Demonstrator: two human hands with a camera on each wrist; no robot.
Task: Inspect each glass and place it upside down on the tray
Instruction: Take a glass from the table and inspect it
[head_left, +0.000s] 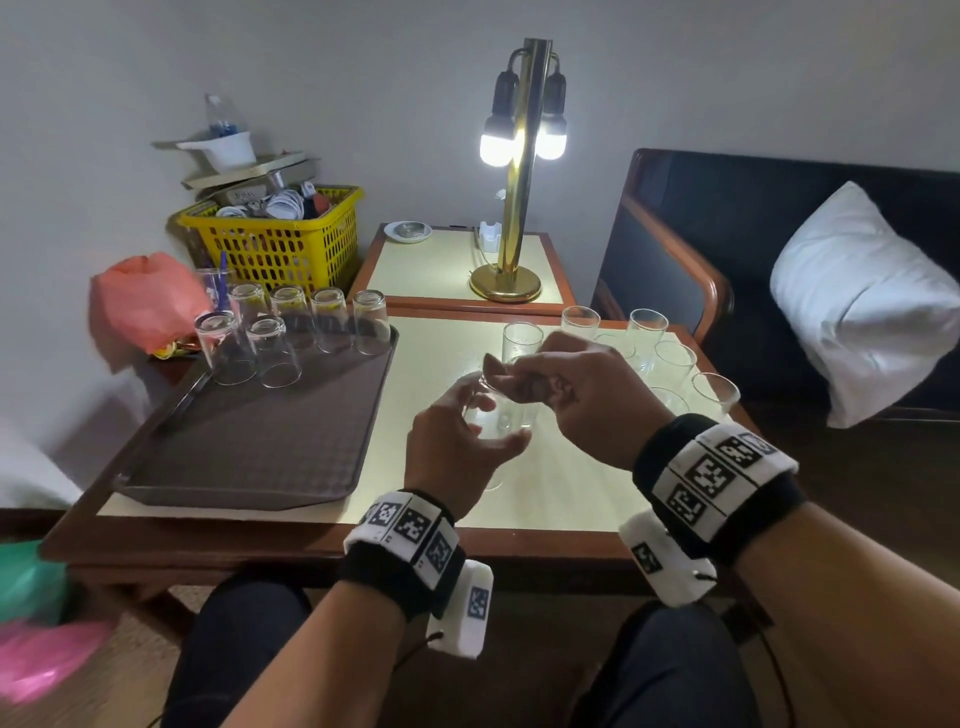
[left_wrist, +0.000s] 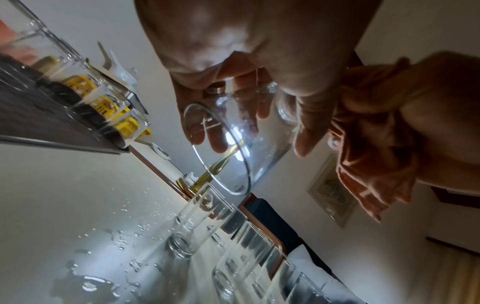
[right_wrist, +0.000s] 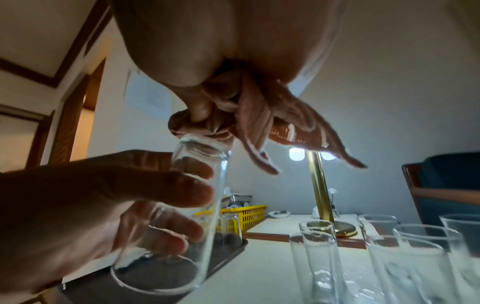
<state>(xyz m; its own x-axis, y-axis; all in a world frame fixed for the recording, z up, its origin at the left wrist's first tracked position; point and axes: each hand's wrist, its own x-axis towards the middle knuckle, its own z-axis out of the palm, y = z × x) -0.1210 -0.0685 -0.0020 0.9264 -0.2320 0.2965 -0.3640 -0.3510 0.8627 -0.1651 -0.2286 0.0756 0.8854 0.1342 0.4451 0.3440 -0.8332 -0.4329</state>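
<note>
The left hand, nearest the camera, wrapped its fingers round the held glass, mouth down, above the table. The right hand clutched a cloth pressed to its base. On the tray stood inverted glasses. Water droplets suggested wet glass: it could slip, striking the upright glasses.

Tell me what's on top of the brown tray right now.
Six clear glasses stand upside down at the far end of the tray: four in a back row, two in front. Its near part is bare. Nothing shows under them.
</note>
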